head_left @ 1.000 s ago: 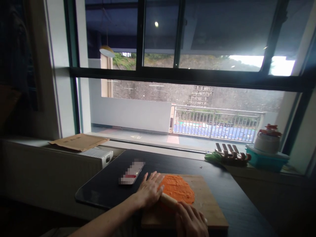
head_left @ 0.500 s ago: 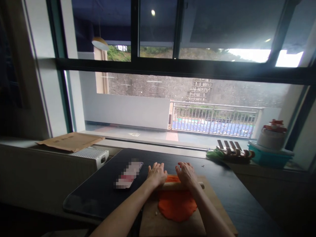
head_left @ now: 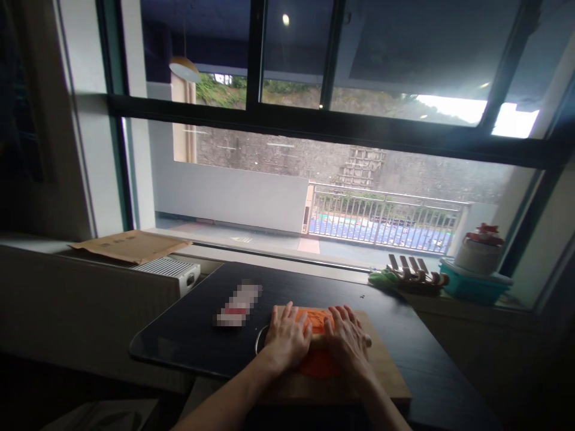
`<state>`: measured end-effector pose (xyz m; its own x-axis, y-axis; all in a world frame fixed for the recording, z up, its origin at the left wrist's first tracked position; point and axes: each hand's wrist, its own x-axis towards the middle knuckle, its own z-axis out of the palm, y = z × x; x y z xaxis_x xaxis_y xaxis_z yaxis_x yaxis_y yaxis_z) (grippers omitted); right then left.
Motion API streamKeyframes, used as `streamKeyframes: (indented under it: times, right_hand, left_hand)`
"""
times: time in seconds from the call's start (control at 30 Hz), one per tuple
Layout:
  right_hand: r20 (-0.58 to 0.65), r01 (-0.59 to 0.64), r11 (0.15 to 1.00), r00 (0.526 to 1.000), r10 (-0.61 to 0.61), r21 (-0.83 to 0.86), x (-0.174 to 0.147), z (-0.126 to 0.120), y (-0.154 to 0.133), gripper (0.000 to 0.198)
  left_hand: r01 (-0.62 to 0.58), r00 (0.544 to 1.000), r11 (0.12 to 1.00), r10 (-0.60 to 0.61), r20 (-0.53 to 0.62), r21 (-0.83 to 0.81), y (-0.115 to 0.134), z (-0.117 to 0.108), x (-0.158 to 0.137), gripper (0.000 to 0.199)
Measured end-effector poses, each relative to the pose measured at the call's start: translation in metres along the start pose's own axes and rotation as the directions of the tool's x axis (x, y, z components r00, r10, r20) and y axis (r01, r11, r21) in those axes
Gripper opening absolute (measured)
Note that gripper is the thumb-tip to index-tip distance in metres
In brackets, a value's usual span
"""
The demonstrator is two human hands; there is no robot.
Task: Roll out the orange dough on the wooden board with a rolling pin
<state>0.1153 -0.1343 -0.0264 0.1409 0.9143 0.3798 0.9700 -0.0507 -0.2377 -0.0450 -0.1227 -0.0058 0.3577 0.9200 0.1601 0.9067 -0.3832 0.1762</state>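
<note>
A light wooden rolling pin [head_left: 320,341] lies crosswise over a flat sheet of orange dough [head_left: 318,366]. Under the dough is a wooden board [head_left: 386,374]. My left hand [head_left: 290,335] rests on the left part of the pin, fingers stretched out and pointing away from me. On the right part of the pin lies my right hand [head_left: 348,335], its fingers spread too. Between the hands, dough shows both beyond and before the pin. The pin's right end sticks out past my right hand; my left hand hides its left end.
The board lies on a dark table [head_left: 188,326]. A phone [head_left: 238,305], its screen blurred, is left of the board. A metal loop [head_left: 259,341] shows at the board's left edge. By the window stand a teal box [head_left: 476,284], a green cloth [head_left: 381,278] and a paper envelope [head_left: 135,245].
Both hands have settled flatter over the rolling pin, with fingers lowered. More dough shows beyond the pin and less on my side. The view has tilted, and the board's near edge now shows.
</note>
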Motion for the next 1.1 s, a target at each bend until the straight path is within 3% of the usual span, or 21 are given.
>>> streamKeyframes:
  times: [0.2,0.43,0.67,0.87,1.1]
  right_hand:
    - [0.019,0.004,1.000,1.000,-0.005,0.014,0.003,-0.001,0.000,0.040]
    - [0.138,-0.040,0.998,0.990,0.033,0.047,0.061,0.006,-0.011,0.041]
    - [0.238,-0.027,0.999,0.971,0.019,0.027,0.101,0.020,-0.014,0.045]
    - [0.230,-0.025,1.000,0.973,0.021,0.013,0.085,0.012,-0.013,0.045]
    - [0.081,0.033,0.999,0.996,-0.033,0.002,0.024,-0.001,-0.004,0.040]
  left_hand:
    - [-0.034,0.997,0.999,0.033,-0.068,-0.008,0.002,0.001,-0.005,0.056]
    - [0.061,0.995,0.997,-0.064,-0.080,-0.049,-0.010,0.004,0.038,0.048]
    - [0.176,0.984,0.980,-0.176,0.007,-0.093,-0.026,0.003,0.073,0.047]
    - [0.171,0.985,0.978,-0.168,0.032,-0.120,-0.023,0.004,0.063,0.052]
    - [0.087,0.996,0.992,-0.087,0.004,-0.087,-0.003,0.005,0.024,0.063]
